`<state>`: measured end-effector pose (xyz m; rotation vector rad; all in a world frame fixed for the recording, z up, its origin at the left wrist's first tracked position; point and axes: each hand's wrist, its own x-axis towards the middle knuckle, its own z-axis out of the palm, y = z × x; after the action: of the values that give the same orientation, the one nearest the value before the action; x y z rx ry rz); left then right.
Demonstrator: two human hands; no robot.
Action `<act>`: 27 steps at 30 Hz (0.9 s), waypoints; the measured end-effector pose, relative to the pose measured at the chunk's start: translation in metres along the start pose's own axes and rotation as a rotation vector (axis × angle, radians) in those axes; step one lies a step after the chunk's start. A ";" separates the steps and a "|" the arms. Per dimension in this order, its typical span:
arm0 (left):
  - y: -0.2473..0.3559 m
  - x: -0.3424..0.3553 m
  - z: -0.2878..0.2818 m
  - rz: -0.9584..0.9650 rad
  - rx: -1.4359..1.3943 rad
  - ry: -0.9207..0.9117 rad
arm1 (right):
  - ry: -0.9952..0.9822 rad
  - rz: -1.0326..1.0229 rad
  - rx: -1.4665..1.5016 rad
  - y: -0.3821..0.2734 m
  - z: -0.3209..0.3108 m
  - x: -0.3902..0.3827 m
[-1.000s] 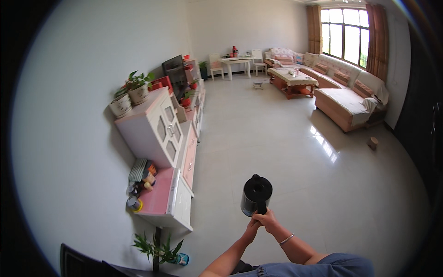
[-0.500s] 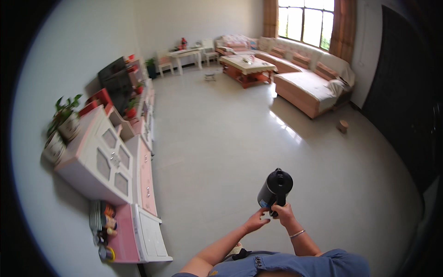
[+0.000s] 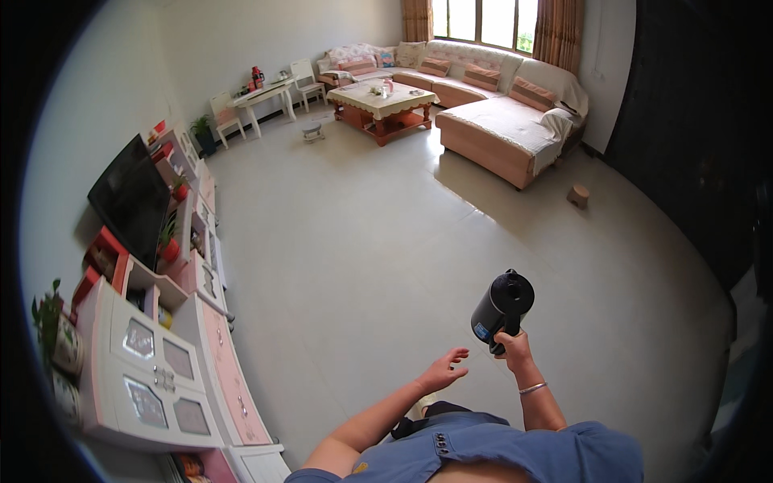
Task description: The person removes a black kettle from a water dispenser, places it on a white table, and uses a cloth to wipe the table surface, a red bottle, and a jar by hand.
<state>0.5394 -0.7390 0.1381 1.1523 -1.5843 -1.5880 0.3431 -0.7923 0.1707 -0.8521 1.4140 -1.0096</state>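
A black electric kettle point(image 3: 493, 312) with a blue label on its side hangs in the air in front of me, its lid toward me and its handle on the near right. My right hand point(image 3: 513, 348) is closed around that handle; a silver bangle circles the wrist. To the left of the kettle and apart from it, my left hand point(image 3: 443, 371) holds nothing, with its fingers spread and slightly bent.
On the left runs a white and pink cabinet point(image 3: 110, 332) with potted plants and a television point(image 3: 133, 201). Far ahead stand a cloth-covered coffee table point(image 3: 378, 101), a corner sofa point(image 3: 491, 145) and a white table with chairs. A small round stool point(image 3: 578, 196) sits right of the sofa.
My left hand has come away from the kettle and moved a little left. The view has swung rightward, and the kettle, still in my right hand, sits slightly higher and farther right.
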 end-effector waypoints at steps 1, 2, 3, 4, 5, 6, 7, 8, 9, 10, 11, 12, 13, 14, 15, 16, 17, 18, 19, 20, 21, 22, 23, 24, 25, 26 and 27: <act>0.000 0.011 -0.017 -0.004 -0.003 -0.005 | 0.005 0.006 0.000 -0.006 0.009 0.016; 0.001 0.019 -0.037 -0.014 0.028 -0.008 | 0.011 0.018 0.021 -0.011 0.020 0.031; 0.004 0.031 -0.057 -0.014 0.063 -0.002 | 0.010 0.018 0.040 -0.019 0.032 0.049; 0.004 0.044 -0.076 -0.010 0.063 0.008 | 0.009 0.015 0.004 -0.026 0.040 0.067; 0.002 0.056 -0.095 -0.018 0.042 0.031 | -0.002 0.010 -0.001 -0.034 0.054 0.084; -0.001 0.066 -0.110 -0.027 0.012 0.054 | 0.022 0.016 0.036 -0.045 0.066 0.097; -0.004 0.074 -0.127 -0.024 0.004 0.069 | 0.044 0.023 0.071 -0.054 0.079 0.112; -0.007 0.081 -0.146 -0.052 -0.011 0.079 | 0.011 0.029 0.080 -0.060 0.090 0.128; -0.009 0.091 -0.168 -0.070 -0.020 0.092 | -0.004 0.016 0.070 -0.068 0.104 0.145; -0.008 0.096 -0.189 -0.070 -0.010 0.116 | 0.006 0.020 0.072 -0.075 0.117 0.161; -0.013 0.105 -0.211 -0.058 -0.011 0.133 | 0.017 0.024 0.074 -0.081 0.131 0.178; -0.021 0.110 -0.235 -0.092 -0.070 0.121 | 0.038 0.022 0.064 -0.082 0.146 0.192; -0.029 0.115 -0.260 -0.126 -0.129 0.106 | 0.030 0.018 0.063 -0.087 0.163 0.212; -0.039 0.124 -0.289 -0.129 -0.157 0.141 | 0.024 0.010 0.114 -0.092 0.180 0.231; -0.039 0.130 -0.315 -0.124 -0.156 0.144 | 0.021 0.001 0.165 -0.101 0.199 0.248; -0.037 0.135 -0.340 -0.160 -0.157 0.158 | 0.034 0.006 0.149 -0.107 0.217 0.259; -0.036 0.142 -0.366 -0.194 -0.158 0.170 | 0.037 0.049 0.170 -0.114 0.236 0.271; -0.034 0.150 -0.393 -0.193 -0.160 0.165 | 0.042 0.055 0.177 -0.118 0.253 0.288; -0.030 0.160 -0.415 -0.188 -0.159 0.165 | 0.048 0.060 0.186 -0.124 0.270 0.305; -0.025 0.170 -0.437 -0.194 -0.143 0.143 | 0.048 0.055 0.186 -0.131 0.284 0.320; -0.021 0.176 -0.459 -0.210 -0.128 0.121 | 0.052 0.047 0.201 -0.136 0.299 0.330; -0.021 0.188 -0.482 -0.213 -0.126 0.120 | 0.057 0.039 0.217 -0.142 0.314 0.342; -0.023 0.203 -0.505 -0.218 -0.109 0.134 | 0.057 0.041 0.220 -0.150 0.332 0.358; -0.024 0.215 -0.523 -0.231 -0.099 0.139 | 0.058 0.036 0.206 -0.156 0.348 0.374; -0.024 0.226 -0.540 -0.242 -0.103 0.131 | 0.058 0.032 0.191 -0.161 0.364 0.390; -0.023 0.237 -0.557 -0.224 -0.131 0.124 | 0.035 0.042 0.196 -0.164 0.377 0.405; -0.023 0.251 -0.576 -0.197 -0.150 0.124 | 0.034 0.043 0.199 -0.170 0.392 0.422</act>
<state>0.9444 -1.2197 0.1310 1.3296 -1.2826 -1.6923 0.6844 -1.2860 0.1770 -0.6588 1.3289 -1.1162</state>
